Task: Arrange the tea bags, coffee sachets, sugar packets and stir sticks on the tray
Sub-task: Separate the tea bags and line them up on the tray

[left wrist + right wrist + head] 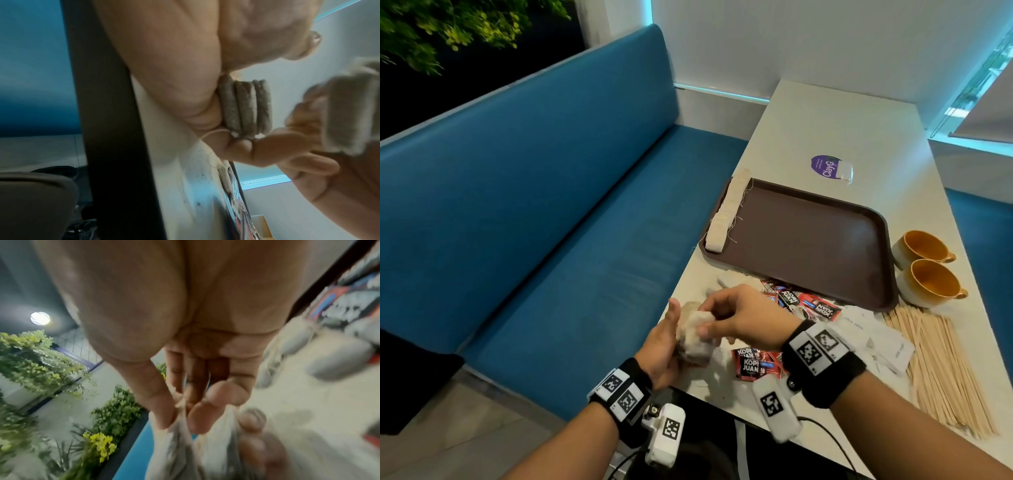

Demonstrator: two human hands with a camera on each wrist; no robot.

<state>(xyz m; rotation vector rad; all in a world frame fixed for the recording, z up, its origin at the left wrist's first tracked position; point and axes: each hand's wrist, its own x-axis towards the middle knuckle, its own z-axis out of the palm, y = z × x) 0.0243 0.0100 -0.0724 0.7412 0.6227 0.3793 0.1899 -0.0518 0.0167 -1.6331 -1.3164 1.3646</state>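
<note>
- A small stack of tea bags [245,108] sits upright in the left hand [659,346], fingers curled round it, at the tabletop's near-left corner.
- The right hand [739,317] pinches another tea bag [347,116] just beside that stack.
- A row of tea bags [727,212] lines the left edge of the brown tray [808,240].
- Coffee sachets [804,305] lie against the tray's near rim; sugar packets [887,346] and stir sticks [941,370] lie right of them.
- Two cups [924,267] stand right of the tray.
</note>
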